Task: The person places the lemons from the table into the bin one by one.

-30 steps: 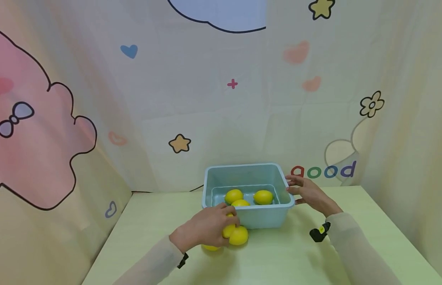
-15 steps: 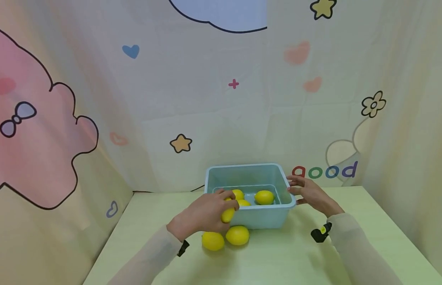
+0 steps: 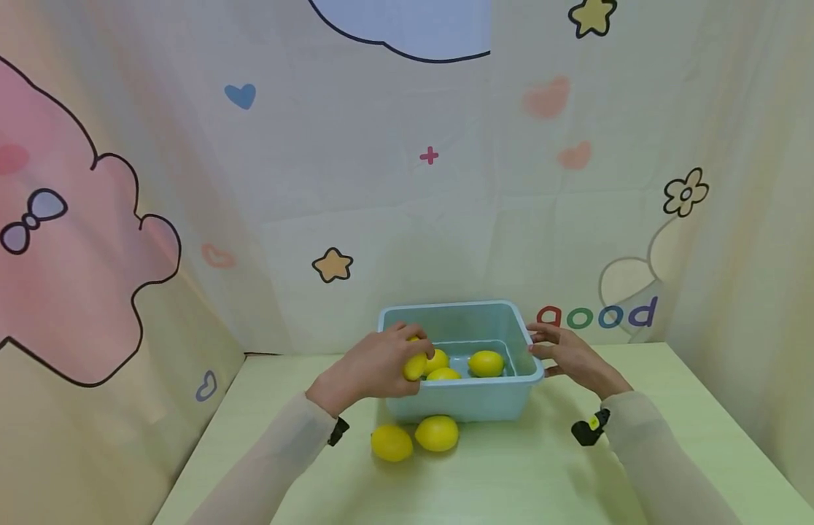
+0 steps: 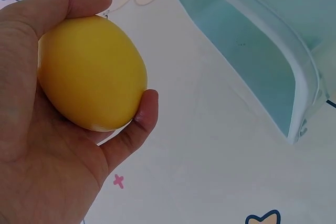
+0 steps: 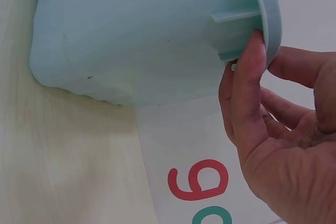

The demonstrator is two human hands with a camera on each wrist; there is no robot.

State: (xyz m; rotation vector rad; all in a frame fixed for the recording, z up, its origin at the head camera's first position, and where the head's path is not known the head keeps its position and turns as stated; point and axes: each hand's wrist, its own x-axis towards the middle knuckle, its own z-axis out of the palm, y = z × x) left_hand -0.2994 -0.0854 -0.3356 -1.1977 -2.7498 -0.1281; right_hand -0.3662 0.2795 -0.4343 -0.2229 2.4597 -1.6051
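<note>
My left hand (image 3: 374,367) holds a yellow lemon (image 3: 415,367) over the front left rim of a light blue plastic bin (image 3: 473,401). In the left wrist view, thumb and fingers curl round the lemon (image 4: 94,74), which is apart from the bin (image 4: 252,51). Inside the bin are three lemons, one (image 3: 486,364) at the right and two at the left, partly hidden. At the bin's right side, my right hand (image 3: 574,359) grips the rim; the right wrist view shows fingertips (image 5: 254,45) tucked under its lip, with the thumb across the edge.
Two more lemons lie on the pale green table (image 3: 512,481) before the bin, one (image 3: 392,443) left and one (image 3: 437,434) right. Behind the bin stands a printed cloth backdrop (image 3: 440,233); cloth also lines both sides.
My left hand has picked a lemon up from among those in front of the bin and raised it to the rim. The right hand and the bin stay in place.
</note>
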